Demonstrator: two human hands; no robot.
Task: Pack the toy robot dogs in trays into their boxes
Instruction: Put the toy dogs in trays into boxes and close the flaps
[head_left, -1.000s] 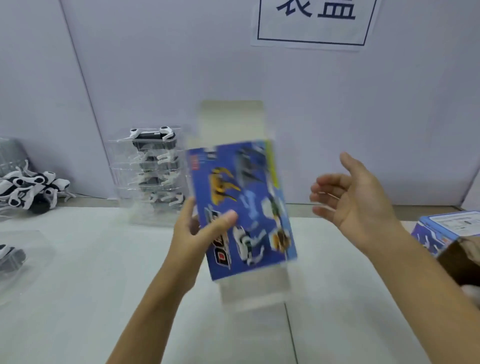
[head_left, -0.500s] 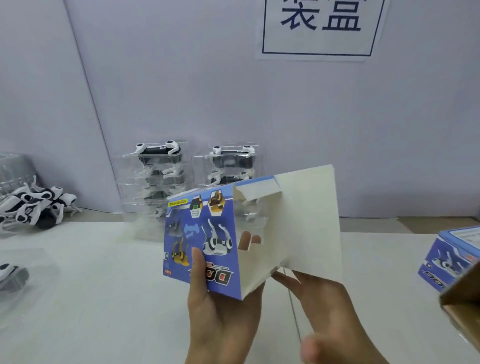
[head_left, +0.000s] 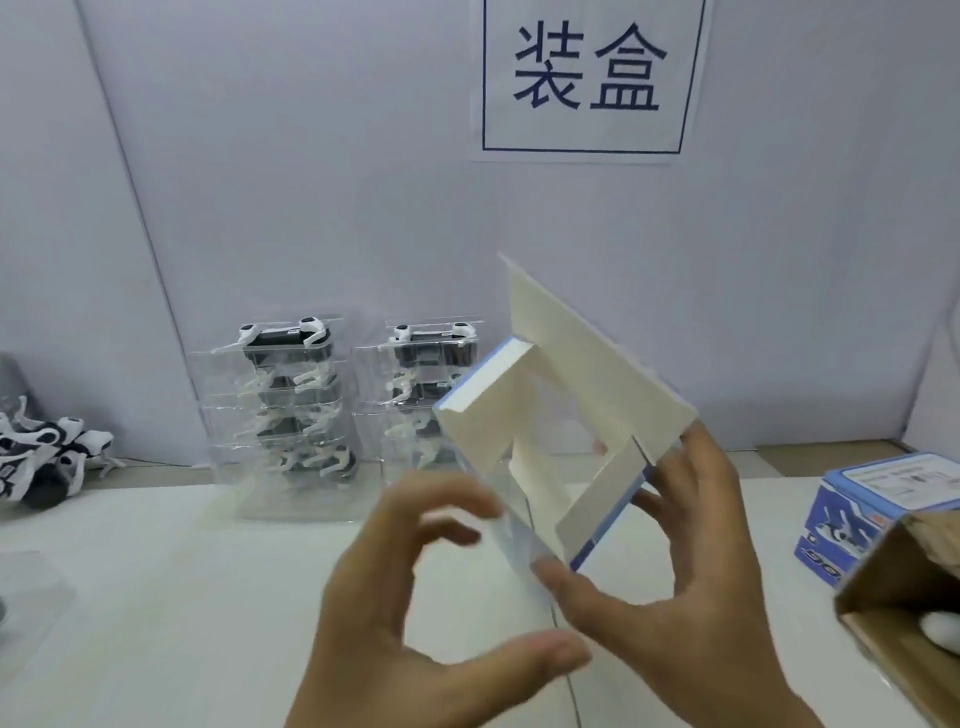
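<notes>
Now the box (head_left: 566, 431) has swung round, open end with flaps toward us: right hand (head_left: 670, 587) pinches its corner, left hand (head_left: 415, 587) has let go, fingers loosely spread. Ready for a tray from the stacks (head_left: 283, 405) on the counter (head_left: 156, 597).

Two stacks of trayed dogs (head_left: 283, 400) (head_left: 423, 395), two blue boxes (head_left: 561, 447) (head_left: 878, 514) (one held), one sign (head_left: 587, 78).

**Around the workstation**

Up on the pale wall (head_left: 311, 156), a white sign (head_left: 587, 78) shows two dark blue characters inside a thin frame. Down at the right edge, a brown cardboard carton (head_left: 904, 597) pokes in, open, resting on the white table (head_left: 156, 597).
</notes>
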